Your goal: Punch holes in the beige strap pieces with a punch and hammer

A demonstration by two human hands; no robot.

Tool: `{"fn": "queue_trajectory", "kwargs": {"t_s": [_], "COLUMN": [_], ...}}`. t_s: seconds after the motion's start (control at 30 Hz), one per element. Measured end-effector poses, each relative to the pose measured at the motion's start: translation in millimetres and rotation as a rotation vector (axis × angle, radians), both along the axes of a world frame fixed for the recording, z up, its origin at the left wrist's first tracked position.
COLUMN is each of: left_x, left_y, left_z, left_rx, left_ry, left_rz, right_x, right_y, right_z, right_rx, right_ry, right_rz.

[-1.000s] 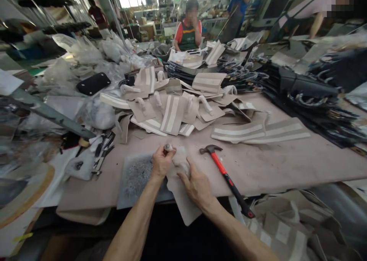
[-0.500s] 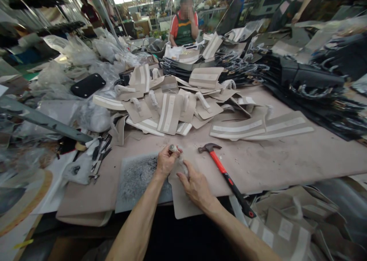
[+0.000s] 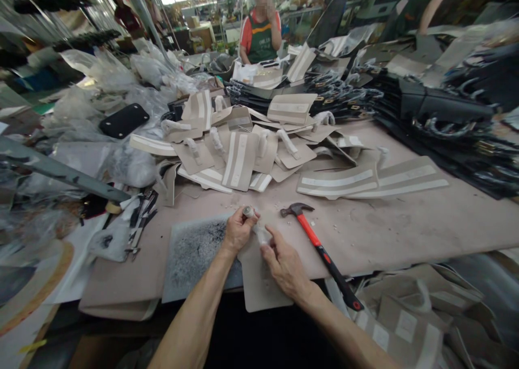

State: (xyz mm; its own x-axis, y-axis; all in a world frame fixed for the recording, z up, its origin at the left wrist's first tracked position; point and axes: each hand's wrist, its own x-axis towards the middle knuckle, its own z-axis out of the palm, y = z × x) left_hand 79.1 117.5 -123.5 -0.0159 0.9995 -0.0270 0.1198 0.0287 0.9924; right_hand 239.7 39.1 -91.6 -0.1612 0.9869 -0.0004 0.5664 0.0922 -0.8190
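My left hand (image 3: 238,231) is closed around a small roll or cylinder with a pale round end (image 3: 248,211); its exact kind is unclear. Just right of it, my right hand (image 3: 286,263) pinches a plastic-wrapped handle (image 3: 263,235) on a beige panel (image 3: 263,290). The panel lies under both hands and hangs over the table's front edge. To the right rests a claw hammer (image 3: 310,231) with a red and black handle, touched by neither hand. A grey slab (image 3: 194,255) with dark specks lies beneath my left forearm.
Beige panels with white strips (image 3: 239,160) are heaped behind my hands. Stacked black bag pieces (image 3: 441,109) stand at the right, plastic bags (image 3: 97,71) at the left. Small tools (image 3: 141,220) lie near a metal bar (image 3: 60,166). A person (image 3: 261,33) sits across the table.
My right hand has shifted slightly right and down along the wrapped handle, showing more of it. My left hand has moved a little to the right with the small cylinder.
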Motion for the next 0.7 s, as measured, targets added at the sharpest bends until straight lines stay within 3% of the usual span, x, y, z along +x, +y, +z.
{"fn": "queue_trajectory", "kwargs": {"t_s": [0.07, 0.17, 0.27, 0.37, 0.47, 0.63, 0.7], "left_x": [0, 0, 0, 1, 1, 0, 0], "left_y": [1, 2, 2, 2, 4, 4, 3], "left_z": [-0.8, -1.7, -1.4, -1.4, -2.5, -0.8, 1.5], "left_rx": [-0.001, 0.009, 0.019, 0.023, 0.036, 0.107, 0.143], "left_ry": [-0.010, 0.006, 0.036, 0.063, 0.091, 0.188, 0.239], "left_rz": [0.004, -0.002, -0.011, -0.007, -0.007, -0.075, -0.106], "right_x": [21, 63, 97, 111, 111, 97, 88], "right_y": [2, 4, 2, -3, -2, 5, 7], "right_z": [-4.5, -16.5, -28.8, -35.8, -33.4, -3.0, 15.1], "right_rx": [0.095, 0.206, 0.130, -0.012, -0.152, -0.692, -0.791], "right_ry": [-0.073, -0.369, -0.662, -0.729, -0.563, 0.297, 0.493], "right_rz": [-0.109, -0.247, -0.220, -0.168, -0.185, -0.220, -0.241]}}
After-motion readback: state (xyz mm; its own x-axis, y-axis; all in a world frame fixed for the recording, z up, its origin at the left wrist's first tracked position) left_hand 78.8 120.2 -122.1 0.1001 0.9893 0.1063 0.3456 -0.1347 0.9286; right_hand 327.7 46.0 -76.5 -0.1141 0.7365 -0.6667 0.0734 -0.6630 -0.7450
